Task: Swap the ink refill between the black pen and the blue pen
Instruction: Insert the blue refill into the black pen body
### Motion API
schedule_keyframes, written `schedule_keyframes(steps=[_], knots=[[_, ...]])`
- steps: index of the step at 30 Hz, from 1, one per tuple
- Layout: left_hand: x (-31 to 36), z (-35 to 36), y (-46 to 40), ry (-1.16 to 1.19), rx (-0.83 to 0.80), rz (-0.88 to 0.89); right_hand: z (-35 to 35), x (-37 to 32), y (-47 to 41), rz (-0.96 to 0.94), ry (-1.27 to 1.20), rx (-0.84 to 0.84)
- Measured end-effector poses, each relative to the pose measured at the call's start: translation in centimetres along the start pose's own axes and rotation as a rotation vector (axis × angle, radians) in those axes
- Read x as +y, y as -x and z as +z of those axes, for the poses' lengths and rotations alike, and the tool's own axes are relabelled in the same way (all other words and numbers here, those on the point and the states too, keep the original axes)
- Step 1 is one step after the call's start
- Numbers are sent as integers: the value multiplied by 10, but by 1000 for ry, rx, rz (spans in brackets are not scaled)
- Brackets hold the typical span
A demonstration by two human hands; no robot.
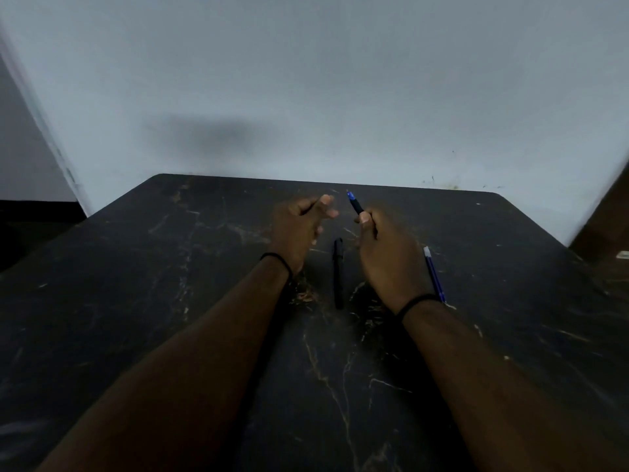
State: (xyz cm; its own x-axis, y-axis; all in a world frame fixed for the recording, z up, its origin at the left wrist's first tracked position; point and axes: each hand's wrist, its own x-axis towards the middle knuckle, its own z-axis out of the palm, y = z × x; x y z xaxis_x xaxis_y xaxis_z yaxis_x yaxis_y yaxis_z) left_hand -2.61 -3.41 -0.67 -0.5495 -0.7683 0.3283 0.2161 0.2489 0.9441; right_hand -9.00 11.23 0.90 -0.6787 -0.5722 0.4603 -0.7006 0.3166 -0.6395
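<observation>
Head camera view, looking down along two bare forearms over a dark, scratched marble-patterned table (pixel 170 301) pushed against a pale wall (pixel 306 80). The right hand (pixel 388 253) is closed in a fist around a pen barrel (pixel 356 206) with a black grip and a blue tip, which sticks up and away from the thumb, angled toward the left hand. Held this way, the tip end is presented for the other hand to work on. The left hand (pixel 299 229) holds nothing; its fingers are loosely curled and slightly apart, just beside the raised tip, probably ready to pinch or twist it.

Between the two wrists a black pen (pixel 338 272) lies flat on the table, pointing away from the person, within easy reach of either hand. To the right of the right wrist lies a slim blue piece with a white end (pixel 434 274), touching the table; the picture is dim, so it may be a refill or a thin pen body. Both seem parked close so parts stay sorted.

The table edges are well apart from the hands: the far edge meets the wall beyond the fingertips, and there is bare surface to the left and right. A thin black band (pixel 413 303) circles each wrist.
</observation>
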Motion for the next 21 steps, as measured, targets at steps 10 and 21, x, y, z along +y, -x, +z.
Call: schedule_keyframes(steps=[10,21], knots=[[4,-7,-1,395,-375,-94,11,-4,-3,174,-511,-247],[13,-6,3,603,-522,-176,1,-3,-8,387,-960,-578]])
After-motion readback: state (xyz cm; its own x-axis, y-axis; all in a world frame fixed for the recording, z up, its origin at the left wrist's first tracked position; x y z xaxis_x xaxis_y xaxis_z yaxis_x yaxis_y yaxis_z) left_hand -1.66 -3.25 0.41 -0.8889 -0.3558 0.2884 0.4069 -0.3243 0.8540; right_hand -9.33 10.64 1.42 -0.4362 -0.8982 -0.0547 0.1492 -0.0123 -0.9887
